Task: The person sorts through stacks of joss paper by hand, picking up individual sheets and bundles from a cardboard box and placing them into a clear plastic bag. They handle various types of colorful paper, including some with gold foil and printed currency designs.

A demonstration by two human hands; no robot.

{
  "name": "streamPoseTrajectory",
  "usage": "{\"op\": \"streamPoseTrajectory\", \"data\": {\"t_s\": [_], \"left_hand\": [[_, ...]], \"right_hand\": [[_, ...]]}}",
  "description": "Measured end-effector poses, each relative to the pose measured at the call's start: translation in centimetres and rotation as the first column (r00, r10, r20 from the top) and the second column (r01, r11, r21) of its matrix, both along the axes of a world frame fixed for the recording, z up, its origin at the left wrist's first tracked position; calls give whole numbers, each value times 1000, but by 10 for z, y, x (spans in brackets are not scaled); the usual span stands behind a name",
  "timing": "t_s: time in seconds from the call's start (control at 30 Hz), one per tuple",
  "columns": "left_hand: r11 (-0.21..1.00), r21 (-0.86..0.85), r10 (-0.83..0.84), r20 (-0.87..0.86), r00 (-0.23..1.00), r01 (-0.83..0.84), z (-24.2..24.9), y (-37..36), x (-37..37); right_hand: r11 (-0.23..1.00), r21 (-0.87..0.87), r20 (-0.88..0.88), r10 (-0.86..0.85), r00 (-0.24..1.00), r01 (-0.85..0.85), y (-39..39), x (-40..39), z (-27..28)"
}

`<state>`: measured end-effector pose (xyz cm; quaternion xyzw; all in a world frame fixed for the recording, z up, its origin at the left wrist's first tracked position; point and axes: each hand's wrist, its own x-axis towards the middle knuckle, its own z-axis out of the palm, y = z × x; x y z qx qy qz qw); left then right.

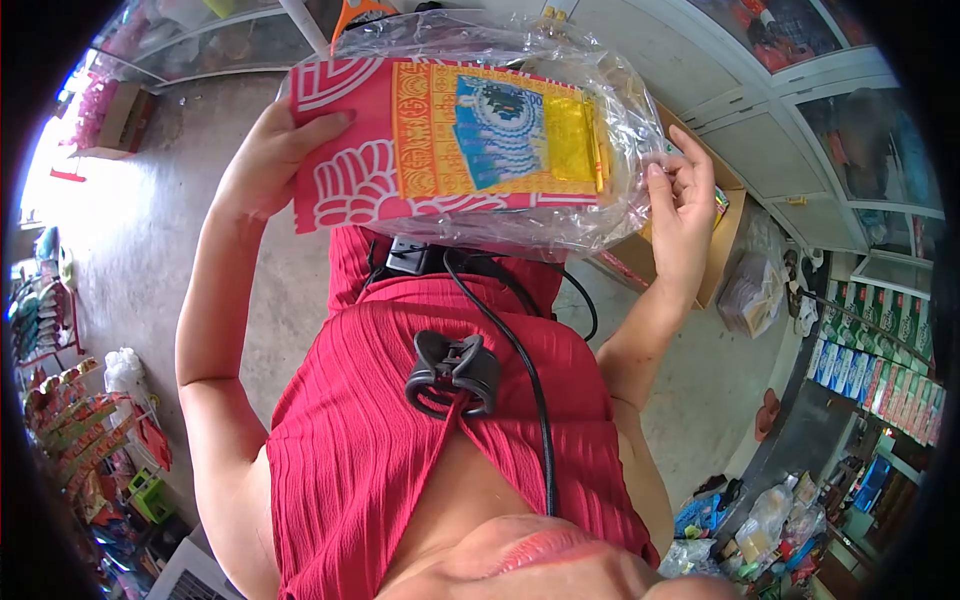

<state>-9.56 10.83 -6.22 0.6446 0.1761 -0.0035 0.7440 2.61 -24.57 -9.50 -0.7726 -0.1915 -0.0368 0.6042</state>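
A red joss paper pack (350,150) with white wave patterns, an orange printed panel, blue note-like sheets and a yellow foil piece lies across my view at waist height. My left hand (270,160) grips its left end, thumb on top and fingers hidden behind. A crinkled clear plastic bag (630,150) surrounds the pack's right part and shows behind and below it. At the right, my right hand (685,190) pinches the edge of this bag between thumb and curled fingers.
Behind the bag is a cardboard box (722,245). Glass-front cabinets (800,110) line the right side, with shelved toothpaste-like boxes (880,350) lower down. Packaged goods (90,440) hang at the left. A black cable (535,390) runs down my front.
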Motion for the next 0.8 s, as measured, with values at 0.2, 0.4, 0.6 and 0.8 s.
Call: {"op": "streamPoseTrajectory", "data": {"t_s": [0.2,0.4,0.6,0.8], "left_hand": [[771,636,-77,133,988,-26,-31,-7,34],[483,875,-82,42,996,3,-38,-6,34],[316,946,-163,-17,986,69,-13,-3,26],[346,914,-129,-180,975,214,16,-1,16]], "right_hand": [[997,-22,57,-68,996,70,-9,-3,7],[990,-127,115,-52,992,67,-16,4,3],[980,-179,121,-69,990,90,-19,17,9],[962,-270,141,9,990,30,-23,27,22]]}}
